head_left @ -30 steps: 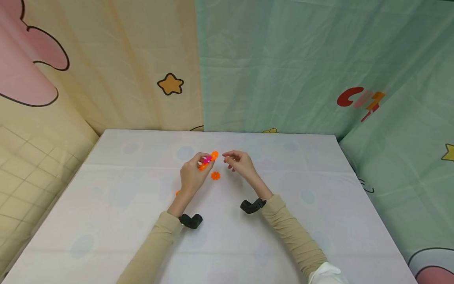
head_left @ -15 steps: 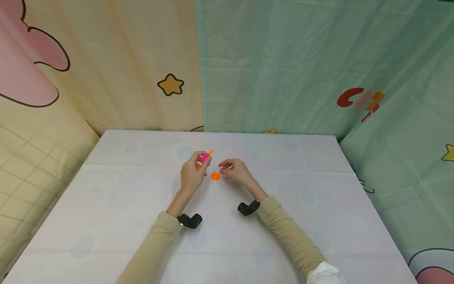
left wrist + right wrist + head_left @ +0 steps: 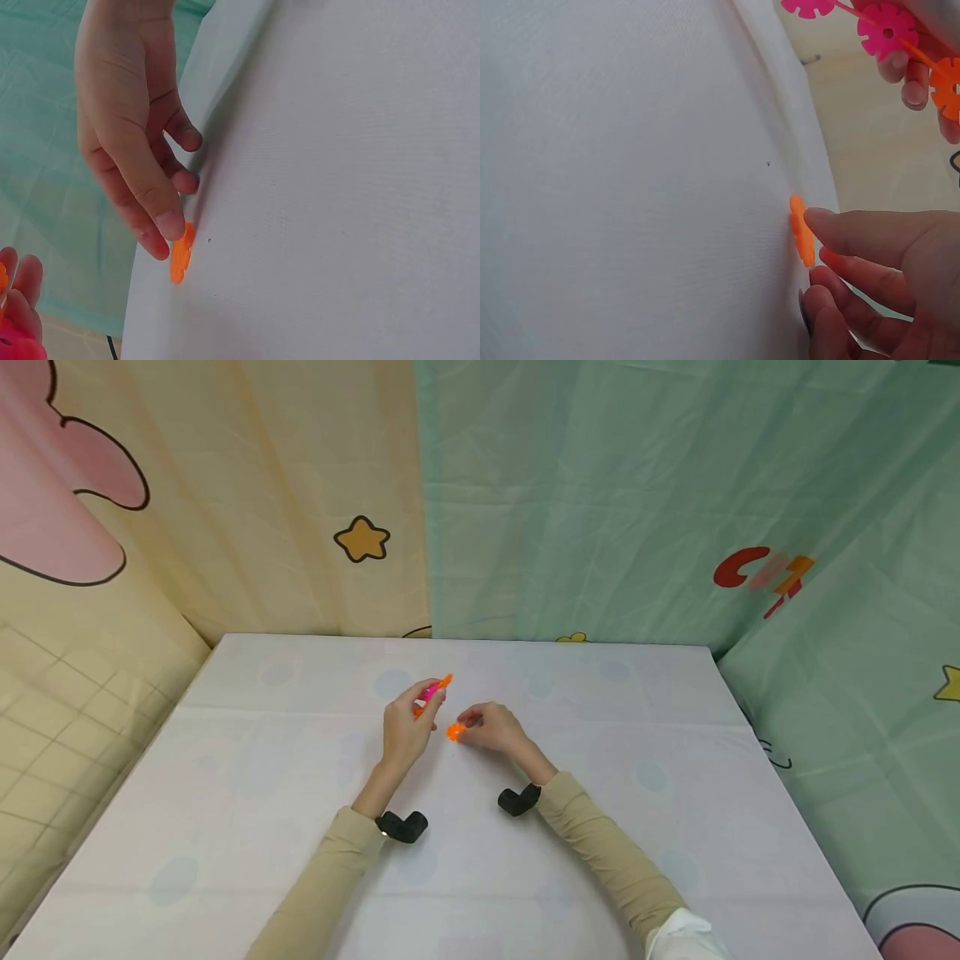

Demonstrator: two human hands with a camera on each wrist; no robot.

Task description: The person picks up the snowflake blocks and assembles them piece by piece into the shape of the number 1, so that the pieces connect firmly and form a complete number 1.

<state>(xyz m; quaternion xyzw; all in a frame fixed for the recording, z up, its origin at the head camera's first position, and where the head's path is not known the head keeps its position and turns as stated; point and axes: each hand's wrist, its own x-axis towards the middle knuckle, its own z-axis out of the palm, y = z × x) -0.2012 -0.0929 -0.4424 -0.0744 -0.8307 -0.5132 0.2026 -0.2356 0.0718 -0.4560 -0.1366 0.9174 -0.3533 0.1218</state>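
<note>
My left hand (image 3: 407, 723) grips a chain of notched plastic discs, pink and orange, slotted into one another. In the right wrist view, two pink discs (image 3: 887, 33) and an orange disc (image 3: 946, 88) of that chain show, with orange pieces edge-on between them. On the table lies a loose orange notched disc (image 3: 453, 732). Right at it is my right hand (image 3: 495, 729), the thumb touching the disc's edge and the forefinger close beside it. The left wrist view shows this disc (image 3: 181, 255) nearly edge-on against the cloth, below the thumb tip.
A white cloth covers the table (image 3: 300, 827). Behind it hang a cream curtain (image 3: 262, 510) and a green curtain (image 3: 570, 510). Each wrist wears a black camera mount (image 3: 402, 827).
My right hand has come down and left to the loose orange disc. The left hand has turned its chain, so the end orange disc now shows edge-on.
</note>
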